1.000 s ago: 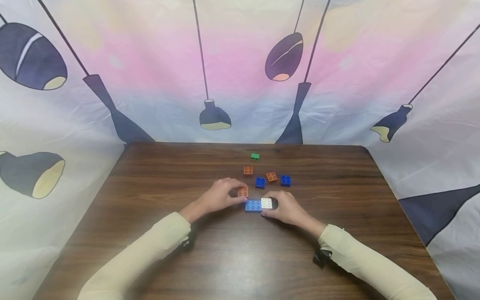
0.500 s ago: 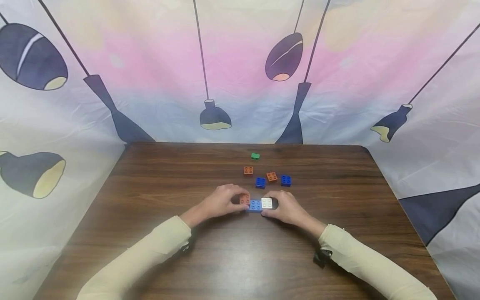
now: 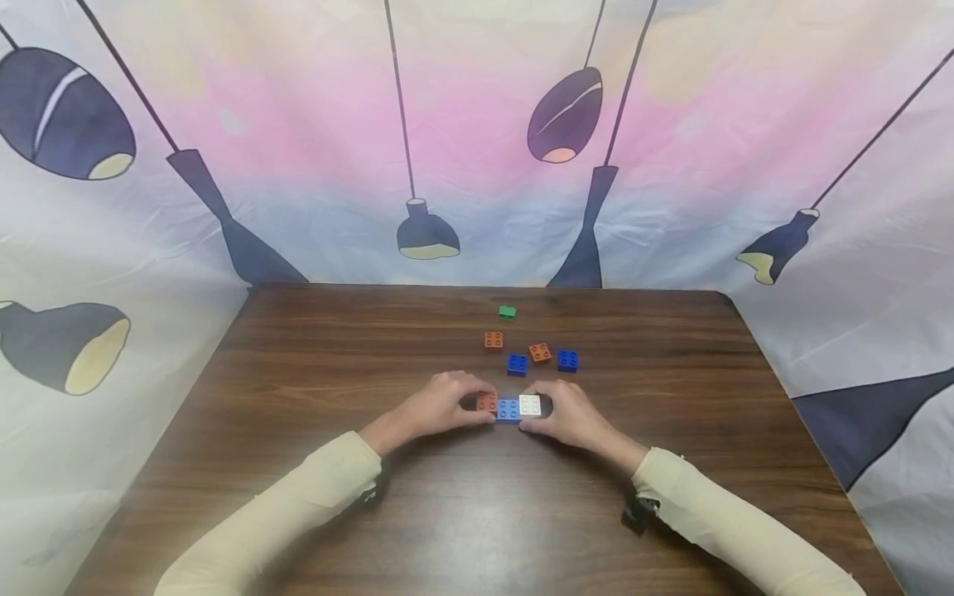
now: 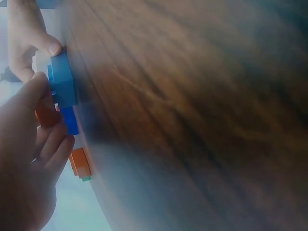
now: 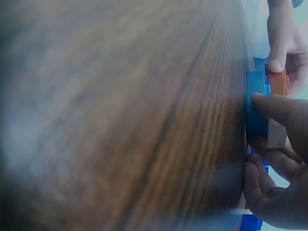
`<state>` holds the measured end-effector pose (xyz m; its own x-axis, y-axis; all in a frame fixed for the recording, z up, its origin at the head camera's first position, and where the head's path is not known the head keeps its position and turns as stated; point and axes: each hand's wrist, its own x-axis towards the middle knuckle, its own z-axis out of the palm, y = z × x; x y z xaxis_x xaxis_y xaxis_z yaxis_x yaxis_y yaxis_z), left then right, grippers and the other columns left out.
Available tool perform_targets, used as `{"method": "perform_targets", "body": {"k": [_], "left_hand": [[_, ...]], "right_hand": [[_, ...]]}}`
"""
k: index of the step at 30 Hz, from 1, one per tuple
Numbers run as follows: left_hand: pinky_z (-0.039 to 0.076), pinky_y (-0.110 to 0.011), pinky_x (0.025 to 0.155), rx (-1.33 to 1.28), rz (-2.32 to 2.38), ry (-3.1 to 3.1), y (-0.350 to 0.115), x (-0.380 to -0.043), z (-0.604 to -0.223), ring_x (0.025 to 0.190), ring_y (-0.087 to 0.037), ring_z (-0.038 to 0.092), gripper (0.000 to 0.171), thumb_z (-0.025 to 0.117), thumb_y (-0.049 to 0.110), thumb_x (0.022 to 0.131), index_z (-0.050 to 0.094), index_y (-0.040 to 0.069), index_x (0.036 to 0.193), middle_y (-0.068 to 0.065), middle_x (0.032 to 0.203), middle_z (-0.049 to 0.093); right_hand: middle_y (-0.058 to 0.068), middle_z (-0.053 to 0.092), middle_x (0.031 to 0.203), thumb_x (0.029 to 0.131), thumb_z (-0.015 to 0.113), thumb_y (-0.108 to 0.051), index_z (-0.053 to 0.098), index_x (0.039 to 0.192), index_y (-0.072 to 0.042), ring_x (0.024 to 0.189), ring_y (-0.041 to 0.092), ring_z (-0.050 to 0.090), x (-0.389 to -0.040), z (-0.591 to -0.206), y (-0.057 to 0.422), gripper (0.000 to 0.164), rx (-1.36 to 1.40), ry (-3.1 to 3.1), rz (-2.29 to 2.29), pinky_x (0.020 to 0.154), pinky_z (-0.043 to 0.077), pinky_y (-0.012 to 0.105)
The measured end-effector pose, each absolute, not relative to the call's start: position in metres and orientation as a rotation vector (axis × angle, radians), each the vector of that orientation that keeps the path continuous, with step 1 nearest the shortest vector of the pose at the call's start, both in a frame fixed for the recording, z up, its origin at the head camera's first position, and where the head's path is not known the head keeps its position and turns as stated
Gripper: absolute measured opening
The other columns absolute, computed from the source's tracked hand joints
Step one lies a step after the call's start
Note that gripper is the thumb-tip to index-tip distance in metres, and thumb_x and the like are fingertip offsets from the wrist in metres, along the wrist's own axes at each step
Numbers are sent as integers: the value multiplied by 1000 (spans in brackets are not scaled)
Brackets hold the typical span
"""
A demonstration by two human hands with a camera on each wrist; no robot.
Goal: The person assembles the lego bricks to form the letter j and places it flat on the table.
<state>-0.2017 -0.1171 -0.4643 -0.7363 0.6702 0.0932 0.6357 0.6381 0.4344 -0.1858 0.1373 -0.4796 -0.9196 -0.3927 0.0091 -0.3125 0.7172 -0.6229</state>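
Note:
My left hand (image 3: 445,403) pinches an orange building brick (image 3: 487,403) between thumb and fingers, at the left end of a longer light blue brick (image 3: 508,410). A white brick (image 3: 530,405) sits on the right end of that light blue brick. My right hand (image 3: 566,412) grips this end, its thumb against the light blue brick's side in the right wrist view. There the orange brick (image 5: 277,83) overlaps the studs side of the light blue brick (image 5: 257,113). The left wrist view shows the orange brick (image 4: 45,114) slightly tilted in the left fingers.
Beyond the hands on the wooden table (image 3: 358,331) lie two dark blue bricks, one left (image 3: 517,365) and one right (image 3: 567,361). Two more orange bricks, one near (image 3: 540,353) and one farther (image 3: 493,340), and a green brick (image 3: 508,313) lie there too. A printed curtain (image 3: 484,182) hangs behind.
My left hand has brought the orange brick rightward and toward the near side, onto the left end of the light blue brick. My right hand has stayed in place.

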Motion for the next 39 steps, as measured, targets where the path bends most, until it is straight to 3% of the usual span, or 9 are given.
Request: {"method": "perform_targets", "body": {"k": [18,31,39], "left_hand": [[52,-28,83,1084,668,2804,-112,-199,-463,96,-9,64,44,74,46,83,69,20,119,3,109,71],[53,-28,85,1060,689,2797,-112,-199,-463,98,-10,66,43,75,43,83,70,18,117,3,110,71],[50,-23,73,1017,626,2824,-107,-197,-459,84,-6,61,41,76,41,83,70,16,115,4,100,70]], "right_hand": [[-11,66,90,75,84,-30,69,101,-20,82,8,57,-186,-480,137,32,-570,2803,-978,76,48,32],[-11,66,90,75,84,-30,69,101,-21,82,8,57,-185,-480,137,32,-558,2800,-980,76,48,32],[-10,66,89,75,84,-30,69,100,-20,81,8,57,-185,-480,136,31,-562,2804,-979,76,48,32]]}}
